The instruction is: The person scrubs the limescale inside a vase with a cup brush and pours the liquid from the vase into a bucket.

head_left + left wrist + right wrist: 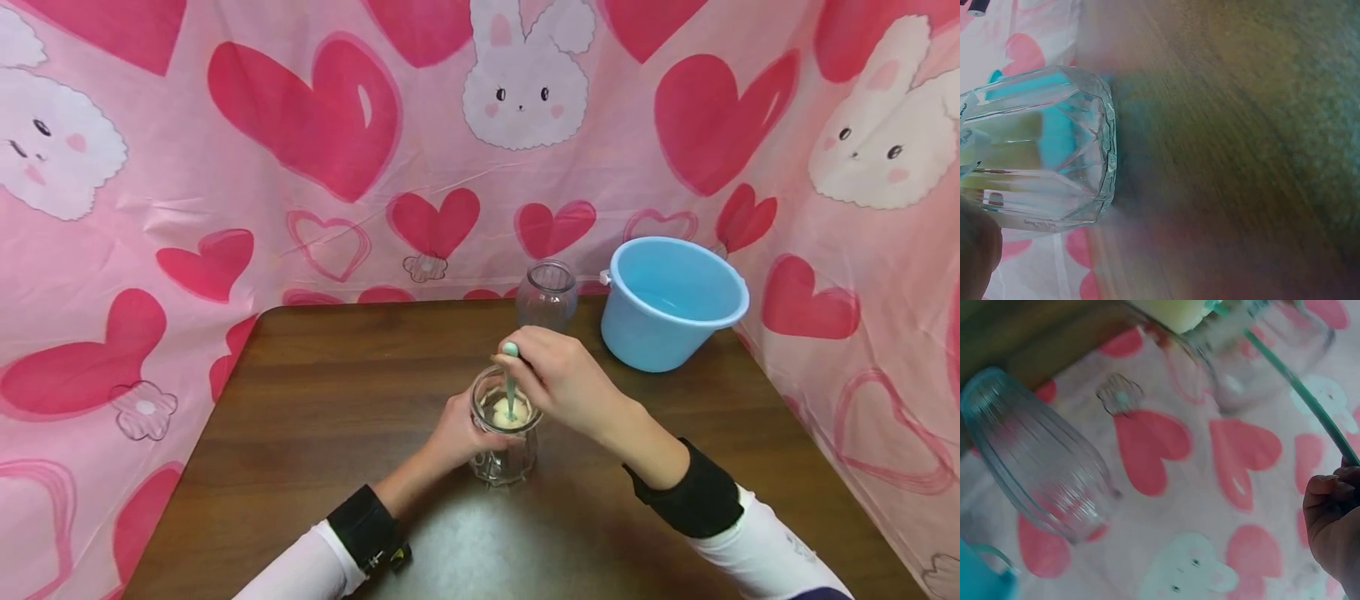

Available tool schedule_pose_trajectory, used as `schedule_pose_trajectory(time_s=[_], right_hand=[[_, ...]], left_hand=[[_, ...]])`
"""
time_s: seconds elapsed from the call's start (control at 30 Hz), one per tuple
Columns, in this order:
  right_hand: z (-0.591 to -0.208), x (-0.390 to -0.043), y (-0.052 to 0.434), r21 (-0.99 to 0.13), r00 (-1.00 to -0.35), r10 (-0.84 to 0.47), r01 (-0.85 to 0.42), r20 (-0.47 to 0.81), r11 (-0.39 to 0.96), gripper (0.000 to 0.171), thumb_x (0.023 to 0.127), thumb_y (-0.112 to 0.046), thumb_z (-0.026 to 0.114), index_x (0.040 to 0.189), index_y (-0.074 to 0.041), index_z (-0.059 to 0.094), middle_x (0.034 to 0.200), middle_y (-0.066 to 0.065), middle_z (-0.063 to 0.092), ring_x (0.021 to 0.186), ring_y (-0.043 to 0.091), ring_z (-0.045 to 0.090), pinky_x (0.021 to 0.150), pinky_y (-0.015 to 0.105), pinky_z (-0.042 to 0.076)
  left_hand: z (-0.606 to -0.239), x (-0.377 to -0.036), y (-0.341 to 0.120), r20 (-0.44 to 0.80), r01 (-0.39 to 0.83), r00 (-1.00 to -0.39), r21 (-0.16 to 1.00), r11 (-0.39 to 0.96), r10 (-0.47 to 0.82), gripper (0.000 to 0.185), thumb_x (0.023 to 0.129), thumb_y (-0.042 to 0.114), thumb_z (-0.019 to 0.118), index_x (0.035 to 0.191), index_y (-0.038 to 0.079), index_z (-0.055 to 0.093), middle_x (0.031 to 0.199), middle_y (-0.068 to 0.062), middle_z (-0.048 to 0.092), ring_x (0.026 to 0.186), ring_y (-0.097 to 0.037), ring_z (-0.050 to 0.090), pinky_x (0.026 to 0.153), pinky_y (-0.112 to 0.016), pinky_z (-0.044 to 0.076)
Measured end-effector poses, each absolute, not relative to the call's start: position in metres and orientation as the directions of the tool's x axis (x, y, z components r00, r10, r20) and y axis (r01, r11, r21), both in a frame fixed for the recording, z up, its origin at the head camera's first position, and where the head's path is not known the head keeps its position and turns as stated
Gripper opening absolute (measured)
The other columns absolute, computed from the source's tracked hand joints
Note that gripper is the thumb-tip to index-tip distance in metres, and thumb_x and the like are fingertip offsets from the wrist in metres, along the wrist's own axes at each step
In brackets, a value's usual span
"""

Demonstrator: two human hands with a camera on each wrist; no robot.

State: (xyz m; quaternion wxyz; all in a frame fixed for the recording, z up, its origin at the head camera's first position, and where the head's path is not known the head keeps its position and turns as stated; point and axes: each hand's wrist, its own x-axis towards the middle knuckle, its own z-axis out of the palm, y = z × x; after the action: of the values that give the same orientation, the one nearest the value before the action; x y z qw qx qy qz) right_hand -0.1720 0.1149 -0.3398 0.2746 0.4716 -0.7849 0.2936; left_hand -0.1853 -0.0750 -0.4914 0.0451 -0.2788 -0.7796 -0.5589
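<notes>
A clear glass jar [501,467] with a faceted lower part stands upright near the middle of the table. My left hand [457,433] grips it round its upper side; in the left wrist view only part of that hand [975,253] shows beside the jar [1085,147]. From above, my right hand [558,375] holds the green handle [511,387] of a sponge brush. Its pale yellow sponge head [504,413] is inside the jar, below the rim. In the right wrist view, fingers curl round the end of the handle [1310,400].
Behind the hands stands a second, ribbed glass jar [547,300], near the table's back edge. A light blue bucket [652,337] with a handle is at the back right. Pink cloth with hearts and rabbits [450,167] hangs behind the brown table [337,392].
</notes>
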Motion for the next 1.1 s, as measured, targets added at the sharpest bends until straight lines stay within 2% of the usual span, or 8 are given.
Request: schedule_pose_trajectory(time_s=[0.3, 0.53, 0.67, 0.87, 1.1], right_hand=[[-0.313, -0.160, 0.117, -0.149, -0.379, -0.628, -0.909, 0.679, 0.388, 0.023, 0.108, -0.028, 0.057, 0.101, -0.006, 0.062, 0.090, 0.003, 0.064, 0.083, 0.015, 0.060, 0.076, 0.029, 0.057], [-0.325, -0.166, 0.115, -0.194, -0.449, -0.678, -0.886, 0.582, 0.420, 0.011, 0.100, -0.016, 0.070, 0.101, -0.008, 0.062, 0.090, 0.000, 0.062, 0.082, 0.013, 0.058, 0.077, 0.026, 0.055], [-0.319, -0.169, 0.113, -0.200, -0.456, -0.692, -0.885, 0.560, 0.421, 0.011, 0.100, -0.014, 0.070, 0.102, -0.007, 0.061, 0.090, 0.001, 0.060, 0.083, 0.013, 0.056, 0.079, 0.026, 0.054], [-0.304, -0.169, 0.108, -0.216, -0.430, -0.691, -0.900, 0.581, 0.378, 0.012, 0.101, -0.014, 0.067, 0.097, -0.008, 0.058, 0.083, -0.001, 0.054, 0.078, 0.012, 0.052, 0.074, 0.024, 0.051], [-0.320, -0.171, 0.104, -0.229, -0.459, -0.707, -0.887, 0.538, 0.402, 0.013, 0.101, -0.012, 0.068, 0.095, -0.008, 0.057, 0.080, -0.001, 0.052, 0.075, 0.012, 0.050, 0.070, 0.022, 0.048]], left_hand=[[-0.489, -0.183, -0.074, 0.373, 0.473, -0.846, 0.855, 0.212, 0.382, 0.080, 0.066, 0.018, 0.099, 0.136, 0.011, 0.060, 0.124, -0.003, 0.073, 0.106, -0.016, 0.068, 0.093, -0.033, 0.054], [-0.487, -0.183, -0.074, 0.357, 0.463, -0.851, 0.855, 0.231, 0.385, 0.087, 0.066, 0.019, 0.097, 0.142, 0.010, 0.057, 0.124, -0.006, 0.074, 0.109, -0.021, 0.069, 0.094, -0.037, 0.055], [-0.487, -0.183, -0.074, 0.351, 0.460, -0.850, 0.857, 0.232, 0.392, 0.087, 0.067, 0.020, 0.097, 0.143, 0.011, 0.056, 0.126, -0.006, 0.073, 0.111, -0.020, 0.068, 0.096, -0.038, 0.054], [-0.489, -0.182, -0.075, 0.343, 0.454, -0.846, 0.865, 0.213, 0.409, 0.088, 0.068, 0.020, 0.097, 0.145, 0.012, 0.054, 0.128, -0.004, 0.072, 0.111, -0.017, 0.068, 0.095, -0.034, 0.054], [-0.487, -0.183, -0.075, 0.356, 0.477, -0.840, 0.844, 0.244, 0.410, 0.088, 0.070, 0.024, 0.097, 0.146, 0.012, 0.053, 0.131, -0.007, 0.071, 0.112, -0.021, 0.069, 0.094, -0.038, 0.055]])
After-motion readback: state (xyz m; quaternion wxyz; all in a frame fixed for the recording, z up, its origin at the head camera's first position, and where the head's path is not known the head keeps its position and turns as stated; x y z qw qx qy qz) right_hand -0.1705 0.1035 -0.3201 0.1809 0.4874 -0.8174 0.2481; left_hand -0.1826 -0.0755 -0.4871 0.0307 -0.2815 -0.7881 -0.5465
